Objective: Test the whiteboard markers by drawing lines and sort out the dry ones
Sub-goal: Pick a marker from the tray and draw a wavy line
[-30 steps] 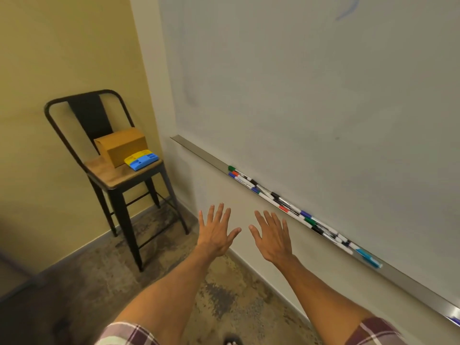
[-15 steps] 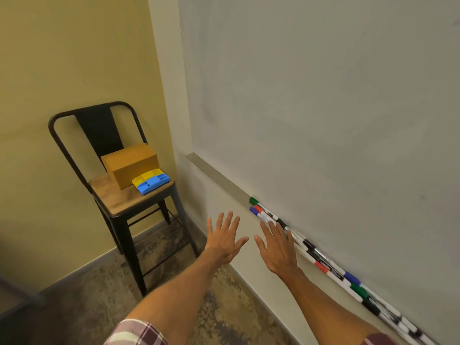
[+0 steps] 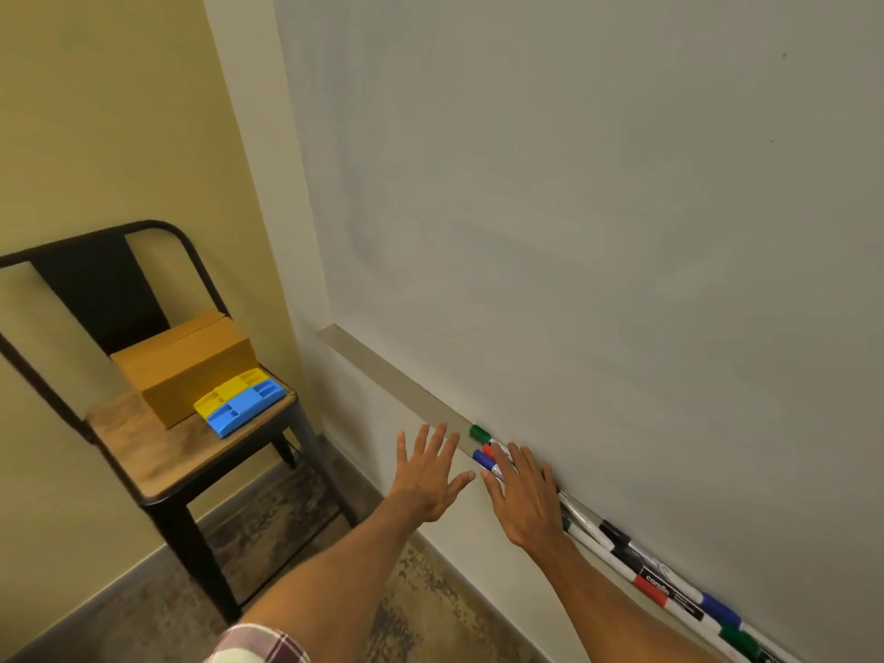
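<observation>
Fingers are straight and spread on both hands, and neither holds anything. The right hand (image 3: 524, 500) is stretched out palm-down over the left end of the row of markers (image 3: 669, 586); whether its fingertips touch them cannot be told. The left hand (image 3: 428, 480) hovers just to its left, in front of the bare stretch of the metal tray (image 3: 382, 370), thumb pointing towards the right hand.

The markers lie end to end and side by side in this tray, which runs along the bottom edge of the whiteboard (image 3: 574, 208). At the left end a green cap (image 3: 478, 432), a red cap (image 3: 488, 450) and a blue cap (image 3: 480, 457) show beyond the right fingers. Further right, one white barrel has a black label that reads roughly "comlin" (image 3: 657, 582); the smaller print is illegible.

Far left stands a black metal chair (image 3: 158, 452) with a wooden seat. On it sits a closed cardboard box (image 3: 186, 370), contents hidden, and against its near side lie a yellow plastic piece (image 3: 229, 390) and a blue one (image 3: 244, 411), touching each other.
</observation>
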`<state>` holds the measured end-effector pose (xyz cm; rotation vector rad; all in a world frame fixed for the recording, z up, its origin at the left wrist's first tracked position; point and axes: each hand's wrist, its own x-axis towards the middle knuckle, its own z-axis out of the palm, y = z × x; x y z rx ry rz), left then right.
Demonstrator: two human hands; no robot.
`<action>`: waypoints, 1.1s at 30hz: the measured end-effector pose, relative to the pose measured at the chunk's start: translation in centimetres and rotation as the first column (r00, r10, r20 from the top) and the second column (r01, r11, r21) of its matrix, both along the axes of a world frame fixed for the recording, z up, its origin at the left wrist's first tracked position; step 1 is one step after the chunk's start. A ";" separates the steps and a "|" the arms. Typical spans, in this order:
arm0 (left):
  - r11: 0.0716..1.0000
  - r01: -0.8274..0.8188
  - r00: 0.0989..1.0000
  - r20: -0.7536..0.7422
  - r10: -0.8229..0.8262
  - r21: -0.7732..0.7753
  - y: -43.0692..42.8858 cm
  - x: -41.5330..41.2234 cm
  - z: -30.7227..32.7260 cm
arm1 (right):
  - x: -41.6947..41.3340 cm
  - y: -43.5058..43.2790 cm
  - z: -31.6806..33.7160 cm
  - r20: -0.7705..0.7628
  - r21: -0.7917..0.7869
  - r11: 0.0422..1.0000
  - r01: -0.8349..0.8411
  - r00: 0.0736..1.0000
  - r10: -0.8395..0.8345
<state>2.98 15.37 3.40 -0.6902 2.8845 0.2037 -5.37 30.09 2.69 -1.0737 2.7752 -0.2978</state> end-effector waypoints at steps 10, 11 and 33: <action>0.976 0.206 0.978 0.029 -0.209 0.072 -6.3 -3.8 -3.7 | 0.3 -4.4 -1.8 0.013 0.026 0.981 0.192 0.981 -0.192; 0.968 0.237 0.970 0.034 -0.241 0.080 -6.8 -4.2 -3.7 | 0.6 -4.9 -1.7 0.022 0.044 0.973 0.227 0.973 -0.228; 0.802 0.594 0.799 0.076 -0.597 0.061 -12.0 -5.6 -6.3 | 4.4 -11.8 -3.7 -0.048 0.089 0.827 0.555 0.832 -0.553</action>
